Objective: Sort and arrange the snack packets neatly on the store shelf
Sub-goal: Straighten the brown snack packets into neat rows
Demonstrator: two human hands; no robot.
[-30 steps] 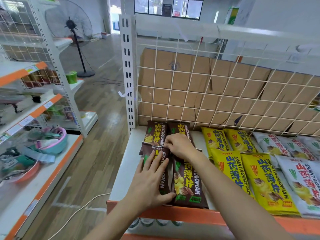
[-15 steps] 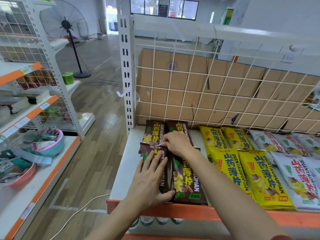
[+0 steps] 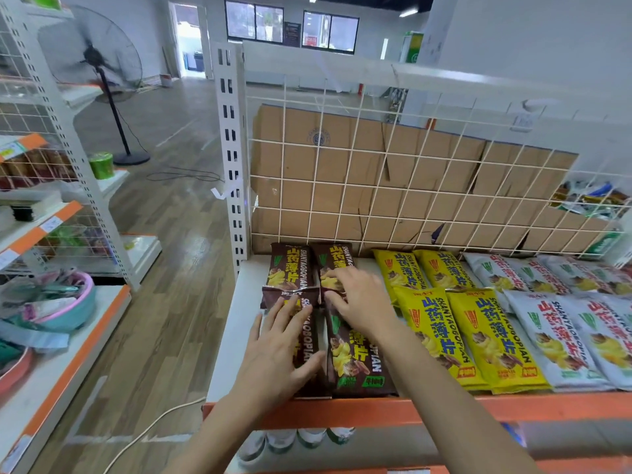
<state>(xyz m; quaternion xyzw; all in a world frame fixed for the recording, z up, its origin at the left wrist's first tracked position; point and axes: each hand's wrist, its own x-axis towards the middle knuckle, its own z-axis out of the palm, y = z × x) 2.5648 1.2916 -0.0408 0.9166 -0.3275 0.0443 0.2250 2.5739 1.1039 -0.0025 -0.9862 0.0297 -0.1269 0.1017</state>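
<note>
Head view:

1. Brown packets [image 3: 289, 268]: 4 of them, 2 rows of 2, at the left end of the shelf [image 3: 232, 336]. The back pair sits against the wire grid [image 3: 376, 186], and the front pair reaches the orange front edge [image 3: 444, 410]. The 2 rows meet end to end.
2. Left hand [image 3: 273, 354]: lies flat on the front-left packet [image 3: 306, 340] with fingers straight and spread. It presses down and grips nothing.
3. Right hand [image 3: 362, 302]: arched over the spot where the front-right packet [image 3: 355, 364] meets the back-right packet [image 3: 333, 258], fingertips down on the film. We cannot tell whether it pinches the top seam or only presses.
4. Yellow packets [image 3: 478, 336]: 4 of them, just beside the brown ones on the right. Grey-white packets [image 3: 561, 336] lie beyond those.
5. Handling, our judgement: these look like light, air-puffed film bags, soft and slick, probably holding brittle chips. We would slide them with a flat palm rather than squeeze them. To lift 1, we would take it by a crimped end seam, where there is no filling to crush.
6. Risk, our judgement: the slick film may let touching bags creep or ride over each other. We would square each edge against its neighbour and the front edge.
</note>
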